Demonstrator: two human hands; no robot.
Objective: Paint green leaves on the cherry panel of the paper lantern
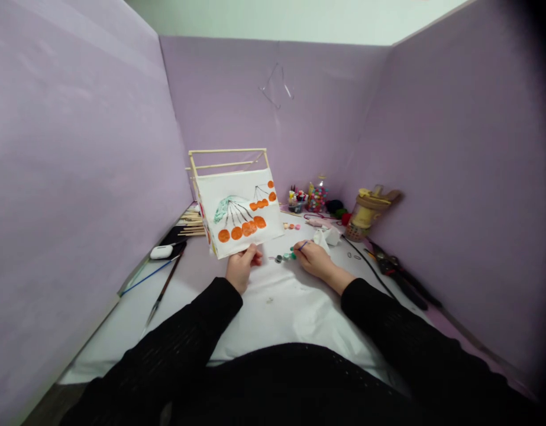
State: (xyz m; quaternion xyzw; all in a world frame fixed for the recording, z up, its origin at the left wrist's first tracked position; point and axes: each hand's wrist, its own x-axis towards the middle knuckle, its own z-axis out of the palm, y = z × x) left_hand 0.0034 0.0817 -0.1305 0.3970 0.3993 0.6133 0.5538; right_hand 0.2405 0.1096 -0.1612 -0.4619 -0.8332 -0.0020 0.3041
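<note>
My left hand (242, 264) grips the bottom edge of a wooden-stick frame covered with white paper (237, 204). The paper is painted with orange circles, dark stems and a pale green patch, and the frame is lifted and tilted above the table. My right hand (313, 258) rests on the white table sheet and pinches a thin blue-handled brush (302, 245). The brush tip points at a short row of small paint pots (285, 257) just left of that hand. A crumpled white tissue (326, 236) lies right behind it.
Purple partition walls close in the desk on three sides. Loose wooden sticks (191, 223), a white case (161, 251) and two long brushes (164, 287) lie at left. Bead jars (316, 198), a yellow-lidded jar (365, 216), pliers and a black cable (394, 272) sit at right.
</note>
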